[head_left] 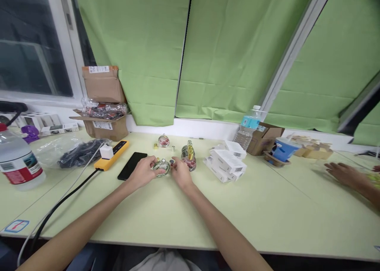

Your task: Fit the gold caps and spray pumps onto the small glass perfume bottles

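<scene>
Between phone (132, 165) and boxes (227, 163), both hands (144, 171) cradle a bottle (162, 166).

A black phone (132, 165) lies left on the tabletop (178, 219), beside a yellow power strip (112, 154). White boxes (227, 164) stack right, a water bottle (247, 128) behind. Far left stand cardboard boxes (103, 105); another person's hand (341, 172) rests far right.

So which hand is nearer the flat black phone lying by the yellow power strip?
Left. The left hand lies just right of the flat black phone, close beside it, holding a small round glass bottle. The right hand is farther right, beyond that bottle.
</scene>
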The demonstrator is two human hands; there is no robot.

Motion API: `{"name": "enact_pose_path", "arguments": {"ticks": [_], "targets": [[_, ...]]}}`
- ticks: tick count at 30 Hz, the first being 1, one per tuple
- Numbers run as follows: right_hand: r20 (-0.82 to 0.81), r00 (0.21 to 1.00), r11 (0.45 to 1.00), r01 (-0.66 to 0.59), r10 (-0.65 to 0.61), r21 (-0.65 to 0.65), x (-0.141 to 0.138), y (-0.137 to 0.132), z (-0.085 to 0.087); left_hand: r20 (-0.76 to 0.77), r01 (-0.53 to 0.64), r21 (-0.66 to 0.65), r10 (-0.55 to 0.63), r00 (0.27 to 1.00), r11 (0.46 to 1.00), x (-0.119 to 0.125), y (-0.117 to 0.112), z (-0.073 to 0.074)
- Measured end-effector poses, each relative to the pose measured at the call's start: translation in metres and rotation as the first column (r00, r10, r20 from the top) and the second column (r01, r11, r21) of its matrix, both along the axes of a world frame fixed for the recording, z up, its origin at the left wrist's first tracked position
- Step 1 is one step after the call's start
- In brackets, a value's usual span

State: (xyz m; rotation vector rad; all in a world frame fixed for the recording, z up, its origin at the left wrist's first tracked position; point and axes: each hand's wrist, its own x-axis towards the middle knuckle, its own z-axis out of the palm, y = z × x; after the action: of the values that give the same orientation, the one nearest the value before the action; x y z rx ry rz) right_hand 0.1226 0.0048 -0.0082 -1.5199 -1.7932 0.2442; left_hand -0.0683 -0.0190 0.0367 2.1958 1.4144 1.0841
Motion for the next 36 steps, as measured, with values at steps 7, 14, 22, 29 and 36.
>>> {"name": "enact_pose_path", "arguments": {"ticks": [7,14,22,29,36], "targets": [[-0.029,0.967,0.951,-0.241,0.251,0.192,0.008,-0.017,0.03,0.137,0.048,-0.004,-0.047,0.989,0.999,0.003,0.001,-0.013],[-0.058,0.923,0.914,-0.366,0.381,0.178,0.01,-0.028,0.047,0.214,0.102,-0.11,-0.077,0.974,0.989,0.007,0.002,-0.021],[-0.051,0.868,0.865,-0.497,0.495,-0.066,0.021,-0.022,0.045,0.548,0.361,-0.271,-0.165,0.82,0.892,0.01,0.006,-0.03],[-0.057,0.876,0.872,-0.482,0.479,-0.09,0.039,-0.018,0.048,0.862,0.616,-0.438,0.111,0.494,0.655,0.001,0.006,-0.021],[-0.056,0.895,0.89,-0.446,0.443,-0.095,0.043,-0.016,0.046,0.828,0.539,-0.448,0.103,0.552,0.713,-0.003,0.011,-0.027]]}}
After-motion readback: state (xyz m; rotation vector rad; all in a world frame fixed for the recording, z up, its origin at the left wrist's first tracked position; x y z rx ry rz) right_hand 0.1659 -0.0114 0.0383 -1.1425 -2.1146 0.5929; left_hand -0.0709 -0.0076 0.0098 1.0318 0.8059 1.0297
